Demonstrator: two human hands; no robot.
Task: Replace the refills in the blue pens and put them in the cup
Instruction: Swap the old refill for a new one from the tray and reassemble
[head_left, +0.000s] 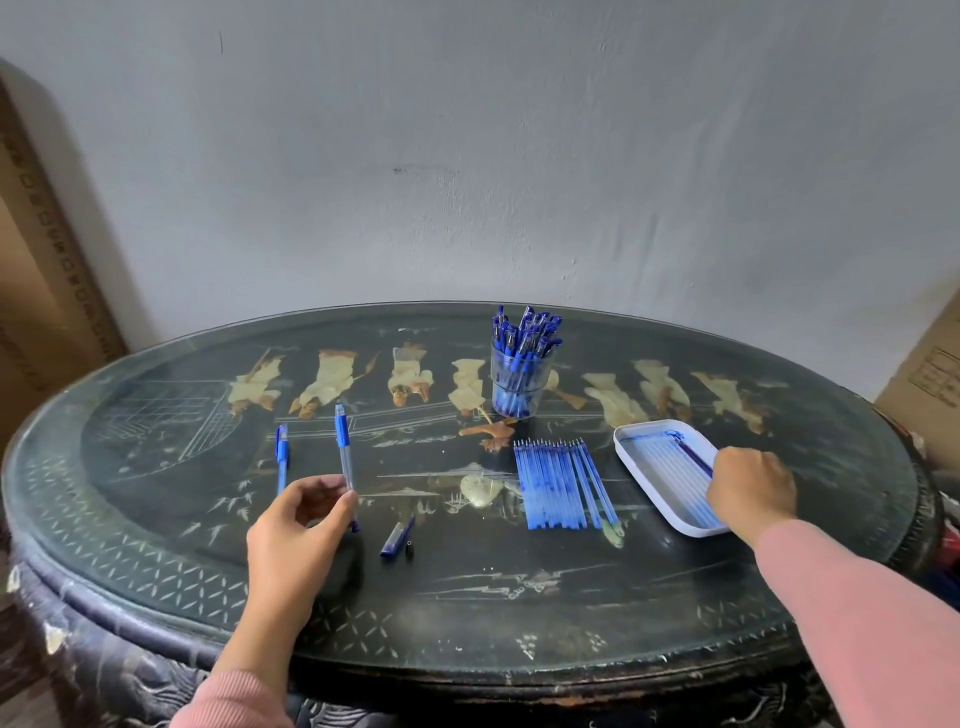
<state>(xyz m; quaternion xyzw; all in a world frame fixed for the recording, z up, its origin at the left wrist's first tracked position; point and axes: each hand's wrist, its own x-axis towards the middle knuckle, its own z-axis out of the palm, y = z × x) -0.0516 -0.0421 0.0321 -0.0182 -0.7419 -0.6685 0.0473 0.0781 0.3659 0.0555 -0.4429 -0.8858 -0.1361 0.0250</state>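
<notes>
My left hand (301, 525) pinches the clear barrel of a blue pen (344, 452), which points away from me with its blue grip at the far end. A second blue pen (281, 457) lies to its left. A loose blue cap (396, 538) and a small black tip piece (410, 550) lie in front of me. A row of several blue refills (563, 483) lies at centre right. My right hand (750, 486) is over the white tray (631, 441) of refills, fingers curled down onto a dark refill (693, 456). The clear cup (519, 384) holds several blue pens.
The dark oval table (467, 613) has a glass top and painted figures. It stands against a grey wall. Cardboard boxes stand at the far left (36, 291) and far right (930, 374).
</notes>
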